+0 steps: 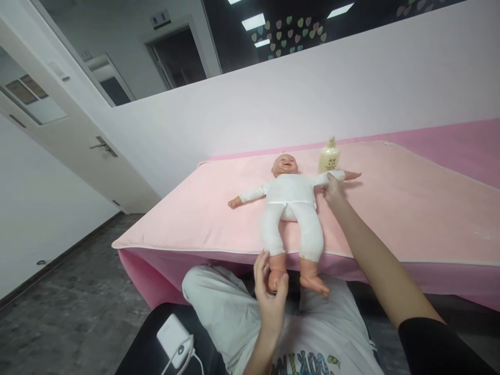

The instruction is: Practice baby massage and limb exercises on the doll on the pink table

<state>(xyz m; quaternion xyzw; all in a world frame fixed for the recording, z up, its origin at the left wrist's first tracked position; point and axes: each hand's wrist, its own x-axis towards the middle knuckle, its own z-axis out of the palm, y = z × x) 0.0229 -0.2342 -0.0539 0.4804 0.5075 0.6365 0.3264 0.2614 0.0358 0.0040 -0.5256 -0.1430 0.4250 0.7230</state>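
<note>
A baby doll (291, 190) in a white long-sleeved top and white trousers lies on its back, head toward the wall. Its bare feet hang over the near edge of the bed-like surface. My left hand (270, 291) is cupped around the doll's foot on the left, fingers on one side and thumb on the other. With my right hand (334, 188) I grip the doll's outstretched arm on the right, at the white sleeve. Just behind that arm stands a pale yellow pump bottle (329, 156), its base partly hidden by the sleeve.
A light pink towel-like cover (410, 208) lies over a darker pink cloth (152, 273) that drapes down the front. A white power bank with a cable (174, 337) rests on a black seat at lower left. Behind are a white wall, a dark window and a door (74, 120).
</note>
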